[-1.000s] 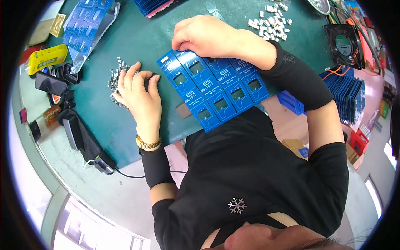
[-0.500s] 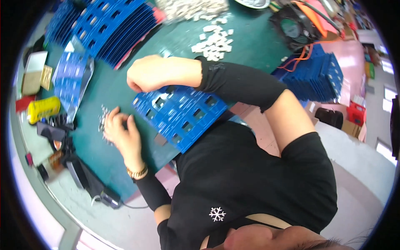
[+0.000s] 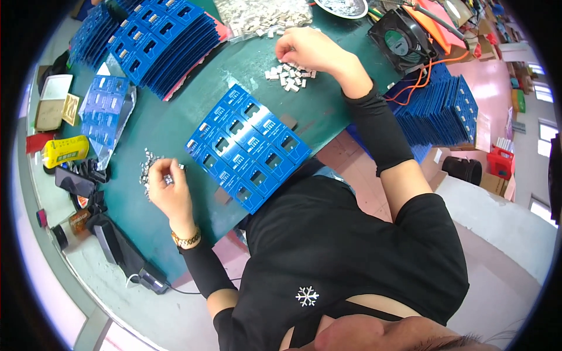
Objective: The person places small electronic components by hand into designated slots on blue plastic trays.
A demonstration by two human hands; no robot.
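A blue circuit board panel (image 3: 249, 149) with rectangular cutouts and small parts on it lies tilted on the green table, close to my body. My left hand (image 3: 171, 190) rests left of the panel, fingers curled over a scatter of small silver metal parts (image 3: 145, 169); small pieces show by its fingertips. Beyond the panel, my right hand (image 3: 316, 51) reaches into a loose pile of small white connectors (image 3: 290, 79). Its thumb and fingers are pressed together at the pile's far edge; what they hold is hidden. Neither hand touches the panel.
Stacks of blue boards (image 3: 161, 50) stand far left, with another stack (image 3: 439, 114) at right. A bag of white connectors (image 3: 263, 17), a metal dish (image 3: 345, 7) and a black fan (image 3: 401, 41) line the far side. A yellow bottle (image 3: 65, 151) stands left.
My right hand has moved from above the panel, far and right, to the white connector pile, uncovering the panel. My left hand has curled its fingers more over the silver parts.
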